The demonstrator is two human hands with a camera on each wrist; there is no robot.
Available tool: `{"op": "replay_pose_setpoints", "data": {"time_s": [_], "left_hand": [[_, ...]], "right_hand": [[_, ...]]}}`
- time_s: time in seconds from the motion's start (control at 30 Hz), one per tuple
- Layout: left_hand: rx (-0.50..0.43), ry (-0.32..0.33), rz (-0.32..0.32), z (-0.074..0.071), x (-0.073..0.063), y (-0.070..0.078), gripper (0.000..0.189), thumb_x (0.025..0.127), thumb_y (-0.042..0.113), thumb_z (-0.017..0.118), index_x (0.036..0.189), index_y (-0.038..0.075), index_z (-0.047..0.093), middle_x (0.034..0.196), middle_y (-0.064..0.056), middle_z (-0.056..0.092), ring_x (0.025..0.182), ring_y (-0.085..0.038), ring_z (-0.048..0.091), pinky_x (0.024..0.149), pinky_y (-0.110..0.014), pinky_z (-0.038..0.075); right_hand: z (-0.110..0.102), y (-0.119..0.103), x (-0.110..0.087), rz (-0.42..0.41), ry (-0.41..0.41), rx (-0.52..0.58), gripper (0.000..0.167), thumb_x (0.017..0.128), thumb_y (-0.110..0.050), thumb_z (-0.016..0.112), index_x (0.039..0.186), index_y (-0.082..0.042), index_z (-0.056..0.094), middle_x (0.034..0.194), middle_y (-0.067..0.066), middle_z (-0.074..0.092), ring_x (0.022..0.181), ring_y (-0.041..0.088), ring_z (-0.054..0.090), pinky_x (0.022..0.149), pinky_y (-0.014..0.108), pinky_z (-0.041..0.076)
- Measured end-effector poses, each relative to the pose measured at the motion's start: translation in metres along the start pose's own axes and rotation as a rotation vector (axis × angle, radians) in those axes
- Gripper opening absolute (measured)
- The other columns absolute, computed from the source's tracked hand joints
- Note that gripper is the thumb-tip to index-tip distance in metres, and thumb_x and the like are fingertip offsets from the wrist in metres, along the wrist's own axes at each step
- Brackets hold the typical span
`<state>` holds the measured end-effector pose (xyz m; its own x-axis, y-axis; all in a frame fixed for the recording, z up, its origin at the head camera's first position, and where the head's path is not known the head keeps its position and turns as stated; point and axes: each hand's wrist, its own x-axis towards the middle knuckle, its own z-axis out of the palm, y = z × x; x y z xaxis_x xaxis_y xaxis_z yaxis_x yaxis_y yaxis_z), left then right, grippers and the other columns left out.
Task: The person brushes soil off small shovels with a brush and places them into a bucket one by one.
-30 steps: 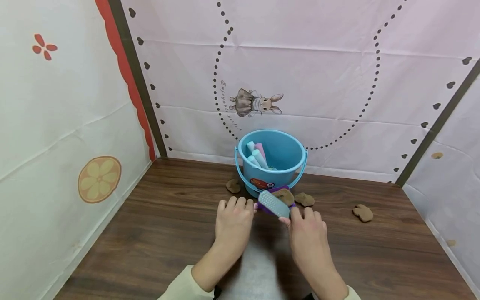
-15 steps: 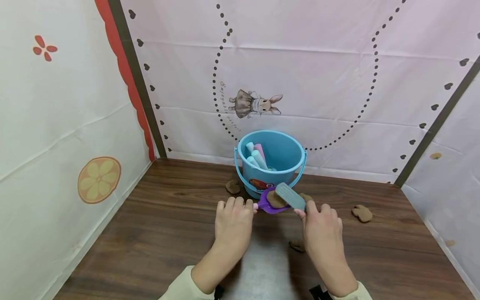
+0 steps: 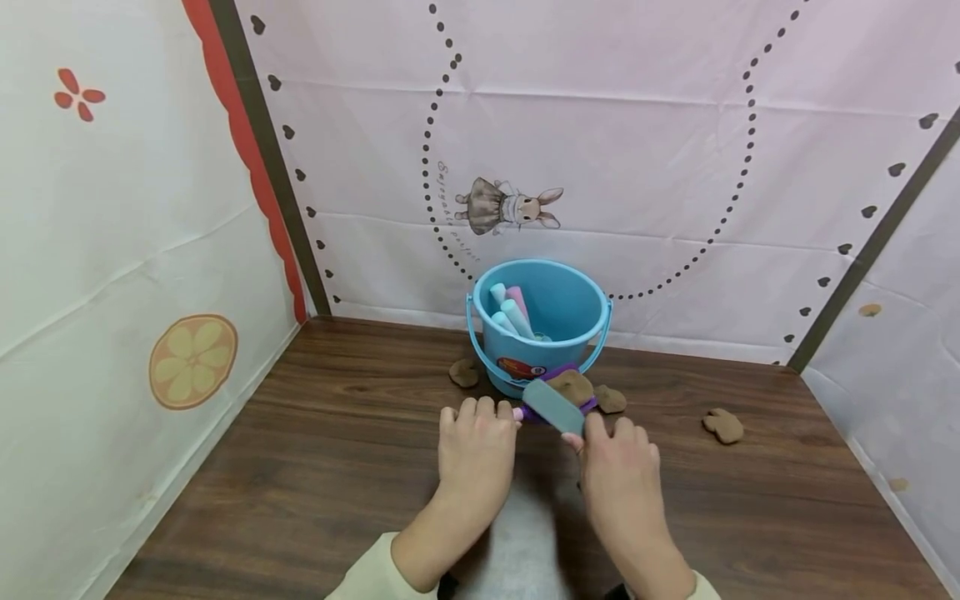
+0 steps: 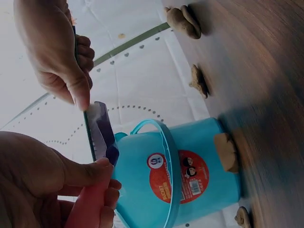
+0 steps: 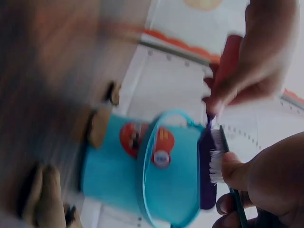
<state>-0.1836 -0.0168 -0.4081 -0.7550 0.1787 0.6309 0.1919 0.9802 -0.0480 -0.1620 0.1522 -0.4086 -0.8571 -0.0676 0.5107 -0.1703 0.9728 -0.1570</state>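
Observation:
My left hand (image 3: 476, 454) grips the pink handle (image 4: 90, 204) of a small purple shovel (image 4: 108, 135), held above the table before a blue bucket (image 3: 558, 354). A brown clay-like lump (image 3: 573, 387) appears on the blade in the head view; the wrist views do not show it there. My right hand (image 3: 622, 479) holds a grey-green brush (image 3: 553, 406) over the shovel, its white bristles (image 5: 217, 167) facing down at the blade. From above, the brush covers part of the shovel.
Inside the bucket stand several light-blue and pink cylinders (image 3: 516, 317). Brown lumps lie left (image 3: 463, 372) and right (image 3: 610, 399) of the bucket, with another lump (image 3: 723, 426) farther right. One lump (image 4: 227, 152) lies against the bucket's base. Cloth-covered walls (image 3: 697, 192) surround the table (image 3: 360, 467).
The brush has swept right, away from the shovel's middle, then back left. The blade and its lump have shifted slightly right and up. The bucket stays put.

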Motion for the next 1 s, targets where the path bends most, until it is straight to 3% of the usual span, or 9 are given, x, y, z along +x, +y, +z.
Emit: {"op": "replay_pose_setpoints", "data": {"time_s": [0.27, 0.43, 0.6, 0.67, 0.83, 1.0], "left_hand": [[-0.007, -0.051, -0.013, -0.001, 0.000, -0.001, 0.025, 0.085, 0.037, 0.081, 0.086, 0.012, 0.077, 0.072, -0.004, 0.060, 0.071, -0.021, 0.057, 0.061, -0.036, 0.037], [0.013, -0.031, -0.014, -0.001, 0.001, -0.001, 0.026, 0.085, 0.038, 0.081, 0.083, 0.012, 0.076, 0.071, -0.004, 0.059, 0.069, -0.021, 0.056, 0.060, -0.036, 0.037], [0.014, -0.007, -0.001, -0.002, 0.001, 0.002, 0.023, 0.084, 0.035, 0.082, 0.085, 0.013, 0.077, 0.071, -0.003, 0.059, 0.070, -0.021, 0.056, 0.061, -0.036, 0.037], [0.013, 0.007, 0.003, -0.003, 0.001, 0.003, 0.023, 0.084, 0.035, 0.082, 0.087, 0.012, 0.078, 0.072, -0.003, 0.060, 0.070, -0.021, 0.056, 0.061, -0.036, 0.036], [0.003, 0.043, 0.010, -0.001, 0.001, 0.004, 0.024, 0.083, 0.035, 0.083, 0.086, 0.012, 0.077, 0.071, -0.003, 0.061, 0.068, -0.021, 0.057, 0.060, -0.036, 0.036], [-0.005, 0.034, 0.007, 0.001, -0.002, 0.001, 0.025, 0.080, 0.036, 0.084, 0.084, 0.012, 0.077, 0.070, -0.003, 0.060, 0.066, -0.020, 0.056, 0.059, -0.035, 0.035]], "right_hand": [[-0.005, 0.032, 0.011, 0.076, 0.044, 0.026, 0.034, 0.095, -0.034, 0.069, 0.088, -0.002, 0.056, 0.067, 0.011, 0.042, 0.057, 0.030, 0.044, 0.049, 0.040, 0.033], [-0.009, 0.023, 0.009, 0.050, 0.095, 0.066, 0.034, 0.094, -0.034, 0.069, 0.087, -0.004, 0.054, 0.068, 0.010, 0.042, 0.058, 0.029, 0.044, 0.050, 0.040, 0.033], [-0.005, 0.000, 0.000, -0.038, -0.009, 0.054, 0.036, 0.094, -0.039, 0.068, 0.091, -0.006, 0.055, 0.069, 0.008, 0.043, 0.060, 0.025, 0.045, 0.051, 0.038, 0.035], [-0.003, -0.002, -0.001, -0.044, -0.013, 0.022, 0.036, 0.093, -0.039, 0.069, 0.091, -0.006, 0.055, 0.068, 0.009, 0.043, 0.059, 0.026, 0.045, 0.051, 0.037, 0.035], [-0.002, 0.006, 0.003, -0.005, 0.043, -0.007, 0.034, 0.089, -0.035, 0.074, 0.092, -0.005, 0.058, 0.066, 0.009, 0.040, 0.056, 0.026, 0.042, 0.051, 0.038, 0.033], [-0.006, 0.025, 0.010, 0.047, 0.053, 0.016, 0.033, 0.091, -0.033, 0.074, 0.089, -0.004, 0.057, 0.065, 0.009, 0.041, 0.057, 0.029, 0.045, 0.051, 0.041, 0.036]]}}
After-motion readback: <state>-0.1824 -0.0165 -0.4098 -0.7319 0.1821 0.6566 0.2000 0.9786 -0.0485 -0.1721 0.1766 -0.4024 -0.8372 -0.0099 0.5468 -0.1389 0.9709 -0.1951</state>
